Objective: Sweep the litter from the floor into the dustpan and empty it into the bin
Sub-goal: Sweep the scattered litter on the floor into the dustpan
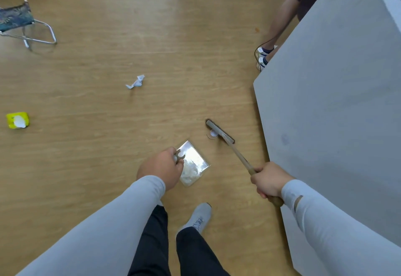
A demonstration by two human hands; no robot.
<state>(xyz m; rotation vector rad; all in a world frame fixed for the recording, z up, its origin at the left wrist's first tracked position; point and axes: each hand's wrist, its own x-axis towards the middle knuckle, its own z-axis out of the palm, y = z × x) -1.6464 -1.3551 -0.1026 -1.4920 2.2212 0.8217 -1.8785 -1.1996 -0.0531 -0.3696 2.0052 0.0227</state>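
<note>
Right grip (268, 181) holds the broom (220, 133); left grip (161, 168) holds the dustpan (195, 160).
A small white bit (212, 134) lies by the brush, near the pan. Next, push it in gently.

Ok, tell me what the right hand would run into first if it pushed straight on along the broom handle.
Probably the small round white piece of litter lying against the broom head, which the right hand drives ahead of it. Beyond that, bare floor as far as the view shows; depth is hard to judge.
</note>
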